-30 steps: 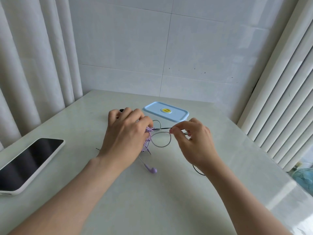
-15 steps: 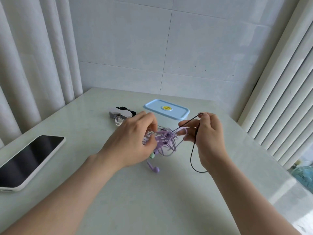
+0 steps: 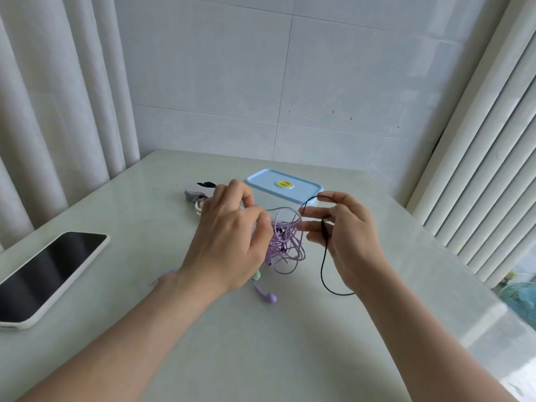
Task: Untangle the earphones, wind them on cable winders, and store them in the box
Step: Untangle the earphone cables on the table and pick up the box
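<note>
Knot may tighten
My left grip point(image 3: 232, 239) clutches the purple earphone tangle point(image 3: 287, 242), my right grip point(image 3: 348, 236) pinches the black cable point(image 3: 323, 265); hard pulling could cinch it.

A dark-screened phone point(image 3: 48, 274) lies on the pale table point(image 3: 261, 358) beside curtains point(image 3: 58, 97).

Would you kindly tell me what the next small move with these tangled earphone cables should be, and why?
Probably the right hand should draw the thin black cable gently rightwards while the left hand holds the tangled bundle of purple earphone cable steady. The black cable is draped over that right hand and runs into the bundle, so it seems not yet free.
</note>
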Tool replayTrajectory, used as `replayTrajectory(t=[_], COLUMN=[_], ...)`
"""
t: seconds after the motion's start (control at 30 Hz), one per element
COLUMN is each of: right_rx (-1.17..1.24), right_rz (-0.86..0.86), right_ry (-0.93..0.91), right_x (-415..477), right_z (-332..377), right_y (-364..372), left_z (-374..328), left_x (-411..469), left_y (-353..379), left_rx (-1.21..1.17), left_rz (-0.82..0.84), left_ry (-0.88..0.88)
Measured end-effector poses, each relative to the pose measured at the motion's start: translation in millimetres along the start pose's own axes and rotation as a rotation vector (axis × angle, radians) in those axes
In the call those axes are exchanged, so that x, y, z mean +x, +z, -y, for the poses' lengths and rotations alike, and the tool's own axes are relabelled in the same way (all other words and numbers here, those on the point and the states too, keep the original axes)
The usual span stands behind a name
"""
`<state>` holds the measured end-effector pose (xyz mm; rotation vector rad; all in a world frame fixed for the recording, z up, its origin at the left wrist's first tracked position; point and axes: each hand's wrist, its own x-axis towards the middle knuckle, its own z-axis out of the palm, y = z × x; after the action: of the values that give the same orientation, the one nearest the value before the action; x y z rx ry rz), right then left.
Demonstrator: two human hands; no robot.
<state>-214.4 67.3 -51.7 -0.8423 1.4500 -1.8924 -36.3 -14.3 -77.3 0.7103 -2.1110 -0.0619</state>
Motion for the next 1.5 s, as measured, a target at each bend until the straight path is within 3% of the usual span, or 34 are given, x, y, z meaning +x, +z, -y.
replayTrajectory(t=[0.1, 0.17, 0.27, 0.37, 0.5, 0.7, 0.83, 1.0, 1.1, 1.27, 1.37, 1.5], right_rx=[-0.069, -0.102, -0.230, -0.475, -0.840, -1.019, -1.076, -0.875, -0.669, -0.528, -0.445, -0.443], right_rz=[0.002, 0.025, 0.117, 0.144, 0.143, 0.152, 0.128, 0.148, 0.220, 0.212, 0.229, 0.302], right_ry=[0.014, 0.024, 0.032, -0.038, -0.305, -0.527, -0.537, -0.514, -0.384, -0.192, -0.115, -0.048], right_x=[1.4, 3.6, 4.5, 3.5, -2.8, -6.8, -4.2, -3.7, -5.2, -7.5, -8.3, -8.2], right_z=[-2.2, -3.6, -1.5, -0.3, 1.4, 1.2, -2.2, -5.5, -2.6, -3.9, -3.5, -1.4], right_y=[-2.3, -5.0, -9.5, -10.7, -8.6, -6.4, -7.2, -5.6, -4.0, -0.9, -1.0, -3.1], left_z=[-4.4, -4.6, -4.2, -5.0, -1.4, 7.2, 10.7, 5.3, -2.2, 1.7, 4.8, 7.7], left_x=[3.8, 1.7, -3.8, -4.4, -3.5, 3.1, 5.2, 1.7, 1.5, 4.5, 6.7, 3.8], left_y=[-6.0, -4.7, 2.1, 3.0, 4.7, -3.2, -9.5, -7.2, -14.1, -18.8, -10.3, -4.4], left_rx=[-0.185, -0.218, -0.105, 0.074, 0.104, 0.184, 0.175, 0.021, 0.033, -0.065, -0.156, -0.193], left_rz=[-0.034, 0.050, 0.229, 0.302, 0.231, 0.014, 0.015, 0.143, 0.248, 0.254, 0.193, 0.354], left_ry=[-0.026, -0.038, -0.058, -0.069, -0.063, 0.034, 0.030, -0.034, -0.010, 0.027, -0.068, -0.120])
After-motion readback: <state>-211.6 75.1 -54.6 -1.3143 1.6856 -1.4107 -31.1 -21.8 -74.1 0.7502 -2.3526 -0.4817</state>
